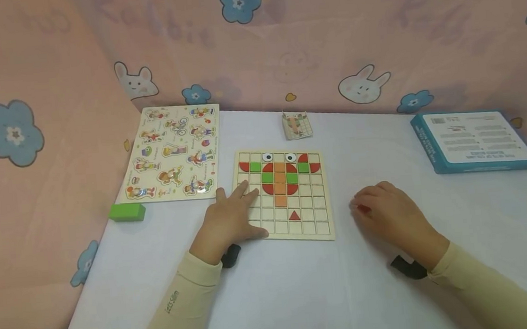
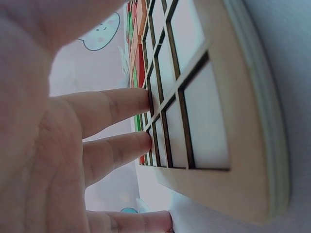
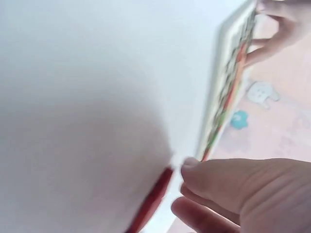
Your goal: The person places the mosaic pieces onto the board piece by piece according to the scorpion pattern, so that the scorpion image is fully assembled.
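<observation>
A square wooden grid board [image 1: 312,228] lies on the table, with red, green and orange pieces and two eye discs [image 1: 267,157] in its cells. My left hand [image 1: 228,216] spreads over its left edge, fingers straight, the thumb by the near edge. In the left wrist view, two fingers [image 2: 119,148] reach onto the grid. Right of the board, my right hand [image 1: 385,214] hovers with loosely bent fingers above a small red piece [image 3: 153,199]. The right wrist view shows a narrow gap between thumb and piece. A red triangle [image 1: 294,216] sits in a lower cell.
A picture puzzle board [image 1: 183,152] lies at the back left, a green block [image 1: 127,212] by its near corner. Behind the grid board stands a small folded picture card [image 1: 296,125]. A blue box [image 1: 475,140] lies at the back right. Patterned cloth hangs behind.
</observation>
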Demonstrator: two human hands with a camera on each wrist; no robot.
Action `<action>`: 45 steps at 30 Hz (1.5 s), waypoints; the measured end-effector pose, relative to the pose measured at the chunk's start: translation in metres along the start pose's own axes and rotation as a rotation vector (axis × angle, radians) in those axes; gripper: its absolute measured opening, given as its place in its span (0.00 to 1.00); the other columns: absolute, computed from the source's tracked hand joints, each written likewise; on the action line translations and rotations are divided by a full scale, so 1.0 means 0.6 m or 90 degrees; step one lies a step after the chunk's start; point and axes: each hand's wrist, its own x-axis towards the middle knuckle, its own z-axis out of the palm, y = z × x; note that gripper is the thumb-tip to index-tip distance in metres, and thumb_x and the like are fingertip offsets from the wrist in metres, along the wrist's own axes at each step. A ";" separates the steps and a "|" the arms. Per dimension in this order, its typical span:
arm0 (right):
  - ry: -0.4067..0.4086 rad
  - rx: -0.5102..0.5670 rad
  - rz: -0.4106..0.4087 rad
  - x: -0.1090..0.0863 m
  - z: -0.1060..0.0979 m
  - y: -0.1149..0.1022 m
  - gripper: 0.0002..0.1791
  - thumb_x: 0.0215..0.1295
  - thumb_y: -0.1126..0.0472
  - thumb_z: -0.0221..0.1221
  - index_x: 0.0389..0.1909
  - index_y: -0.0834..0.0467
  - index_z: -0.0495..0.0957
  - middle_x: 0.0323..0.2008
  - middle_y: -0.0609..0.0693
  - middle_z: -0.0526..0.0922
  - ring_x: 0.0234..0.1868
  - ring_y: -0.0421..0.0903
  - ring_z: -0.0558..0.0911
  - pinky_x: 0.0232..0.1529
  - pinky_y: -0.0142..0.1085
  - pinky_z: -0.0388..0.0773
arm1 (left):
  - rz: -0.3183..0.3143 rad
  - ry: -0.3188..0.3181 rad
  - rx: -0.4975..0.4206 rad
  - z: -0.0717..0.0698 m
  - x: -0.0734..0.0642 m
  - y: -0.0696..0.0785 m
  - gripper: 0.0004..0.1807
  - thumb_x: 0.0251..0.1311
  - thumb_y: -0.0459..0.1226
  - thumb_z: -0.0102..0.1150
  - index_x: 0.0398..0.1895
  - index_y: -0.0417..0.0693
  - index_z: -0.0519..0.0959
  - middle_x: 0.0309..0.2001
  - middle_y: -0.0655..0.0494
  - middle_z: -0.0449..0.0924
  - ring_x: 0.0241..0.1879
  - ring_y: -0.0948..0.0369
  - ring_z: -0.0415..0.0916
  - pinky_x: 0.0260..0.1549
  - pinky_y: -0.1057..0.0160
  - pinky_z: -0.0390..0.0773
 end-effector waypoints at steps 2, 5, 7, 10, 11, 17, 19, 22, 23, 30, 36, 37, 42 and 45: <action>0.004 -0.014 -0.011 -0.006 0.002 0.014 0.12 0.61 0.64 0.75 0.46 0.60 0.91 0.47 0.56 0.89 0.52 0.59 0.80 0.54 0.54 0.79 | -0.001 0.001 0.000 -0.001 0.000 -0.001 0.56 0.48 0.59 0.82 0.81 0.56 0.68 0.84 0.51 0.53 0.60 0.43 0.64 0.36 0.55 0.77; 0.020 -0.031 -0.053 -0.010 0.009 0.026 0.13 0.60 0.67 0.76 0.47 0.59 0.91 0.47 0.55 0.89 0.53 0.59 0.80 0.53 0.56 0.79 | -0.003 0.002 0.001 -0.002 0.000 -0.003 0.56 0.47 0.59 0.83 0.81 0.56 0.68 0.84 0.51 0.53 0.60 0.42 0.64 0.36 0.55 0.77; 0.035 -0.031 -0.077 -0.008 0.015 0.028 0.16 0.59 0.69 0.76 0.48 0.58 0.91 0.48 0.54 0.89 0.54 0.58 0.80 0.53 0.55 0.78 | -0.006 0.003 0.001 -0.001 0.000 -0.004 0.56 0.47 0.59 0.83 0.81 0.56 0.69 0.84 0.52 0.53 0.60 0.42 0.63 0.36 0.55 0.77; 0.039 -0.022 -0.094 -0.002 0.020 0.026 0.17 0.59 0.71 0.76 0.49 0.57 0.90 0.48 0.52 0.89 0.54 0.56 0.80 0.54 0.54 0.78 | -0.005 0.003 0.000 0.001 0.001 -0.004 0.56 0.47 0.59 0.83 0.81 0.57 0.69 0.84 0.52 0.53 0.60 0.42 0.64 0.36 0.55 0.77; 0.035 -0.021 -0.095 0.001 0.021 0.025 0.17 0.59 0.71 0.75 0.49 0.57 0.90 0.48 0.51 0.89 0.54 0.56 0.80 0.54 0.54 0.78 | -0.004 0.003 -0.002 0.002 0.001 -0.004 0.56 0.47 0.59 0.83 0.81 0.57 0.69 0.84 0.52 0.53 0.60 0.42 0.64 0.35 0.55 0.77; 0.001 -0.060 -0.126 0.013 0.017 0.016 0.18 0.58 0.72 0.76 0.50 0.60 0.89 0.44 0.51 0.89 0.51 0.54 0.80 0.56 0.50 0.80 | 0.004 0.008 -0.003 0.005 0.002 -0.002 0.56 0.47 0.60 0.83 0.80 0.56 0.69 0.84 0.51 0.54 0.61 0.41 0.64 0.35 0.55 0.77; -0.005 -0.079 -0.139 0.015 0.015 0.013 0.19 0.57 0.71 0.77 0.51 0.62 0.89 0.43 0.52 0.89 0.49 0.54 0.81 0.55 0.49 0.80 | 0.007 0.009 -0.001 0.006 0.002 -0.002 0.56 0.47 0.60 0.83 0.80 0.56 0.70 0.84 0.51 0.54 0.62 0.40 0.64 0.35 0.54 0.78; -0.004 -0.092 -0.132 0.018 0.017 0.009 0.19 0.56 0.69 0.78 0.50 0.63 0.89 0.41 0.53 0.89 0.48 0.54 0.81 0.55 0.48 0.81 | 0.007 0.009 0.001 0.004 0.002 -0.001 0.56 0.47 0.60 0.83 0.80 0.56 0.70 0.84 0.51 0.54 0.61 0.40 0.64 0.35 0.54 0.78; -0.001 -0.085 -0.121 0.018 0.018 0.007 0.17 0.57 0.68 0.78 0.48 0.63 0.89 0.40 0.53 0.89 0.48 0.54 0.81 0.54 0.48 0.81 | 0.007 0.009 0.001 0.004 0.002 -0.001 0.56 0.47 0.60 0.83 0.80 0.56 0.70 0.84 0.51 0.54 0.61 0.41 0.64 0.35 0.54 0.78; 0.031 -0.049 -0.051 0.018 0.028 -0.002 0.11 0.61 0.63 0.76 0.43 0.61 0.91 0.39 0.52 0.90 0.46 0.52 0.81 0.53 0.48 0.81 | 0.006 0.007 -0.003 0.003 0.001 -0.001 0.56 0.47 0.59 0.83 0.80 0.56 0.70 0.84 0.51 0.54 0.60 0.42 0.64 0.34 0.56 0.77; 0.053 -0.040 0.044 0.008 0.028 -0.020 0.10 0.64 0.60 0.74 0.45 0.59 0.92 0.40 0.55 0.91 0.44 0.55 0.81 0.48 0.50 0.79 | 0.007 0.007 -0.004 0.002 0.000 0.000 0.55 0.47 0.59 0.83 0.80 0.56 0.70 0.84 0.51 0.55 0.60 0.42 0.64 0.34 0.55 0.77; 0.053 -0.032 0.059 0.007 0.028 -0.022 0.10 0.65 0.60 0.73 0.45 0.58 0.92 0.40 0.55 0.91 0.44 0.56 0.81 0.47 0.51 0.79 | 0.007 0.008 -0.003 0.002 0.000 0.000 0.55 0.47 0.59 0.83 0.80 0.56 0.70 0.84 0.51 0.54 0.60 0.42 0.64 0.34 0.55 0.77; 0.046 0.007 0.096 0.011 0.029 -0.027 0.10 0.65 0.61 0.72 0.45 0.59 0.92 0.41 0.56 0.91 0.44 0.56 0.80 0.49 0.52 0.77 | 0.006 0.009 -0.003 0.002 0.000 -0.001 0.55 0.47 0.59 0.83 0.80 0.56 0.70 0.84 0.51 0.54 0.59 0.42 0.64 0.34 0.55 0.77; 0.048 0.054 0.089 0.014 0.025 -0.043 0.09 0.65 0.62 0.71 0.44 0.59 0.92 0.41 0.54 0.91 0.45 0.54 0.79 0.49 0.50 0.77 | 0.005 0.008 -0.005 0.002 0.000 -0.001 0.55 0.47 0.59 0.83 0.80 0.56 0.70 0.84 0.51 0.54 0.60 0.41 0.64 0.34 0.55 0.77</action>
